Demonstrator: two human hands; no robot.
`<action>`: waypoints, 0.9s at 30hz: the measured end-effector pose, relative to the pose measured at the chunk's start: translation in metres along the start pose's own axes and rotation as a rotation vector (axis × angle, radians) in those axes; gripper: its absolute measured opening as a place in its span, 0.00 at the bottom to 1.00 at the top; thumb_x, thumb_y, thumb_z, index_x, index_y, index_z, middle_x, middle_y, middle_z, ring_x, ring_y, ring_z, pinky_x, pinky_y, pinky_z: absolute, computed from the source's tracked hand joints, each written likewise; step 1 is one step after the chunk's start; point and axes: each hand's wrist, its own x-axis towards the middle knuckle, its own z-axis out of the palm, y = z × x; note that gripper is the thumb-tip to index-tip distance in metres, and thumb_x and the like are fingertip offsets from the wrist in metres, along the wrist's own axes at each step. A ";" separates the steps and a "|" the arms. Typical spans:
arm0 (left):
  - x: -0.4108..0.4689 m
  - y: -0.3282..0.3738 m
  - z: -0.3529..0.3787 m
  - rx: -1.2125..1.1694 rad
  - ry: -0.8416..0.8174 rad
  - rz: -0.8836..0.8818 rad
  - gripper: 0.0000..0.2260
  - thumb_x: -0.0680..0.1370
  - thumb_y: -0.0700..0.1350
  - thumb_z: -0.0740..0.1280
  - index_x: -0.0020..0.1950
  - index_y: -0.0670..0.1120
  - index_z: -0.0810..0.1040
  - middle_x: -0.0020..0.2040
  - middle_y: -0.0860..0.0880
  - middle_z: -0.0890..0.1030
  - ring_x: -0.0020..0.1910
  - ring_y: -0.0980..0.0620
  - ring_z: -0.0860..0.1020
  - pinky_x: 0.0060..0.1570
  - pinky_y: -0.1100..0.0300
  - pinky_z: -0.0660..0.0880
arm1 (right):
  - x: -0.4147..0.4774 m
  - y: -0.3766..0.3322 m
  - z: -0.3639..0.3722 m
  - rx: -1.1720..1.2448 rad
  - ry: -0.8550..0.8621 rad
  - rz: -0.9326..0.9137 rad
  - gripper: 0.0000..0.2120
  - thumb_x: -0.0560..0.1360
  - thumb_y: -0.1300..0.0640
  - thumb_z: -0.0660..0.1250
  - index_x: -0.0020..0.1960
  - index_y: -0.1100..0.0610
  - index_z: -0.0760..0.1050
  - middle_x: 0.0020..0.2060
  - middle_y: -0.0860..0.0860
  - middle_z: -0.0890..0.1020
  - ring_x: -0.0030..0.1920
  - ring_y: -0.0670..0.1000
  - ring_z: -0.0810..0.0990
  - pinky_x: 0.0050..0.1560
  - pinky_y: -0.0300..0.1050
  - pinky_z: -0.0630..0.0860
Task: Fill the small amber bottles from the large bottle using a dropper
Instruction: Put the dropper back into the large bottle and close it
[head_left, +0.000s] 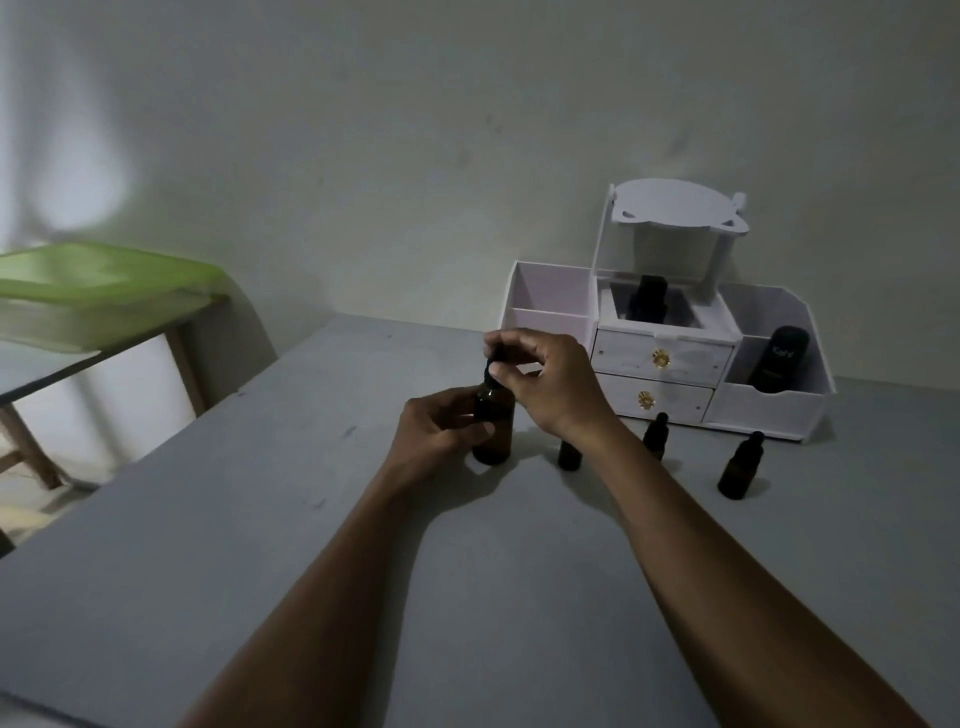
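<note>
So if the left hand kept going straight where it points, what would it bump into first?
The large amber bottle: the left hand grips it while the right hand pinches its dropper cap. Behind that probably comes the white drawer organizer, though depth is hard to judge.

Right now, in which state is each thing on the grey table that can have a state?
Large amber glass bottle: upright on the table, gripped by the left hand.
Black dropper cap: on the large bottle's neck, pinched by the right hand.
Three small amber bottles: upright, untouched; two capped, third's top hidden.
Two white organiser drawers: shut.
Black tube in the right compartment: leaning.
</note>
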 end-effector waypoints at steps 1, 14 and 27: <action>0.000 0.000 0.000 -0.006 -0.003 0.000 0.18 0.73 0.32 0.71 0.62 0.42 0.81 0.51 0.49 0.86 0.49 0.55 0.85 0.44 0.66 0.78 | 0.000 0.001 0.001 0.002 0.022 -0.001 0.13 0.74 0.60 0.74 0.58 0.55 0.82 0.49 0.47 0.86 0.50 0.41 0.84 0.52 0.31 0.78; 0.004 -0.006 -0.002 0.019 -0.022 0.022 0.18 0.73 0.36 0.73 0.63 0.44 0.81 0.53 0.51 0.85 0.51 0.57 0.84 0.45 0.66 0.79 | 0.002 0.003 0.001 0.013 0.090 -0.023 0.11 0.71 0.59 0.76 0.54 0.54 0.84 0.45 0.46 0.86 0.44 0.40 0.83 0.44 0.30 0.79; 0.007 -0.014 -0.002 0.002 -0.020 -0.001 0.18 0.73 0.38 0.74 0.63 0.46 0.81 0.55 0.50 0.85 0.53 0.53 0.83 0.51 0.59 0.81 | 0.001 0.005 0.006 0.014 0.109 -0.009 0.17 0.69 0.52 0.78 0.56 0.54 0.82 0.45 0.47 0.83 0.44 0.43 0.81 0.43 0.27 0.76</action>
